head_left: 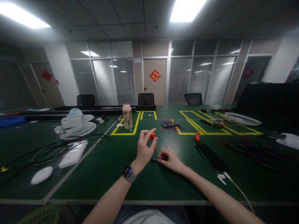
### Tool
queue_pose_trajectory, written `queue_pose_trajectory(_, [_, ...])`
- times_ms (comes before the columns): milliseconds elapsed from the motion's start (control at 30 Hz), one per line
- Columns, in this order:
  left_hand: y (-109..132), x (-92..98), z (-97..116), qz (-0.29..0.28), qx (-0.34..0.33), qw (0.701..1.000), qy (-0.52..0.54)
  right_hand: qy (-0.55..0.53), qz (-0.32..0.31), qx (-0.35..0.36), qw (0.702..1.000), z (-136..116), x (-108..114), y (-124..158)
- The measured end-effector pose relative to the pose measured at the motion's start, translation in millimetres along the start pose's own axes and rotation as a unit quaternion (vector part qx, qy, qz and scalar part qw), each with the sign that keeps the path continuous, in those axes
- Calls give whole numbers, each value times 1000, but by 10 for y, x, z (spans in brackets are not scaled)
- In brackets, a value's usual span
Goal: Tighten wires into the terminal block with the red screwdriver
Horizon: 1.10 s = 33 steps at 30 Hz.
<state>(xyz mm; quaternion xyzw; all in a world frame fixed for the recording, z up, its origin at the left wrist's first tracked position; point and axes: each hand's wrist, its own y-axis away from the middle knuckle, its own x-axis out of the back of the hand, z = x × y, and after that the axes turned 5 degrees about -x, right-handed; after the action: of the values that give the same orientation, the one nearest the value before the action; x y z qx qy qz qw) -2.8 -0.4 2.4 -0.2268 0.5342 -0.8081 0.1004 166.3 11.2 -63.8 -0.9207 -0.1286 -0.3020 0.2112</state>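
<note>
My left hand (144,148), with a watch on its wrist, is closed loosely round the orange handle of a small screwdriver (153,136). The screwdriver stands nearly upright, its thin dark shaft running down to a small circuit board (154,159). Low over the green table, my right hand (172,160) pinches that board between thumb and fingers, hiding part of it. Whether the tip sits in a screw is too small to tell. Beyond the hands lies a pile of circuit boards with red and blue wires (172,125).
To the right are a red gourd-shaped object (197,136), a black phone (211,157) with a cable, and a dark bundle of wires (251,149). A bottle (127,116) stands behind. On the left are a white fan (76,123), a white box (73,154) and a mouse (42,175).
</note>
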Motion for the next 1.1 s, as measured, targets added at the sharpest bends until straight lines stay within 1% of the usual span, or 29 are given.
queue_pose_trajectory(167, [-10,21,17,-14,-3,1000,25,9,-1,2,1000,10,4,-4])
queue_pose_trajectory(300, [-12,9,3,13,-10,1000,4,14,-4,-1,1000,-2,12,1])
queue_pose_trajectory(367, [-9,11,2,16,-16,1000,-3,15,-3,0,1000,-8,15,3])
queue_pose_trajectory(533, [-6,36,28,-17,-21,999,20,9,-2,1,1000,-4,14,3])
queue_pose_trajectory(767, [-7,11,22,22,-19,999,-16,15,0,2,1000,-7,15,4])
queue_pose_trajectory(833, [-5,13,21,22,-22,999,-19,13,-1,5,1000,-10,15,6])
queue_pose_trajectory(1000, [8,20,21,-3,-27,1000,1,10,-4,5,1000,-9,18,7])
queue_pose_trajectory(1100, [8,7,13,13,-30,999,-4,9,-3,5,1000,-3,17,6])
